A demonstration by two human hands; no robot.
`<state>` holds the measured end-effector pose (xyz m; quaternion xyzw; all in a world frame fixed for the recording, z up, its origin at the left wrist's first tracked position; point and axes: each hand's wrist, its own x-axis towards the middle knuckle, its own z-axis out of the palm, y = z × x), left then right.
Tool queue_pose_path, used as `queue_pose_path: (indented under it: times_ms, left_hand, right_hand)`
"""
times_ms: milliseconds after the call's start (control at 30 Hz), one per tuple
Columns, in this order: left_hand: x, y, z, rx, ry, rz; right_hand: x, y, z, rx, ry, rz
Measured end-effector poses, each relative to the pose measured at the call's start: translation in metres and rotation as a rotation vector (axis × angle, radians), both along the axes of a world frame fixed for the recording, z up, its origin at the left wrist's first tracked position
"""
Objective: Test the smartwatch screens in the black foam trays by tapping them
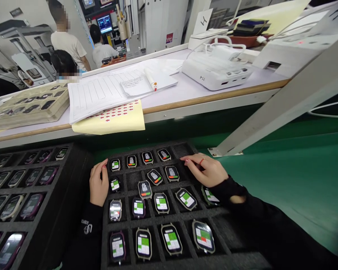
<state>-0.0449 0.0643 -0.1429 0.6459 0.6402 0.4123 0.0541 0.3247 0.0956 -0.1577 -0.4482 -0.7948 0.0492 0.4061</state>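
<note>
I think I am steadying the black tray (182, 149) at my 6 o'clock. My left hand (98, 184) lies flat on its 9 o'clock edge. My right hand (207, 171) lies flat near 2 o'clock. Neither pinches anything. I count seventeen watches (161, 203) in it. Lifting it would need level hands.

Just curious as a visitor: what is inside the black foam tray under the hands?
Small watches with lit screens lie in the tray pockets; a few are bare. The right hand covers some pockets, hiding their contents.
</note>
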Motion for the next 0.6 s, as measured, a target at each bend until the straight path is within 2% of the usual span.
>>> queue_pose_path:
  times_ms: [100, 200, 367, 467, 600]
  left_hand:
    - [0.012, -0.003, 0.007, 0.022, 0.079, -0.046]
    - [0.026, -0.005, 0.015, 0.023, 0.24, -0.152]
    - [0.041, -0.007, 0.019, -0.119, 0.439, -0.303]
    - [0.042, -0.007, 0.017, -0.188, 0.49, -0.337]
    - [0.041, -0.006, 0.016, -0.205, 0.467, -0.335]
  right_hand:
    - [-0.003, 0.003, 0.003, 0.082, -0.02, 0.104]
    - [-0.005, 0.005, 0.002, 0.038, -0.118, 0.157]
    - [-0.009, 0.004, -0.001, -0.117, -0.333, 0.056]
    - [-0.011, 0.005, -0.001, -0.154, -0.427, 0.017]
    - [-0.011, 0.007, -0.001, -0.178, -0.528, 0.029]
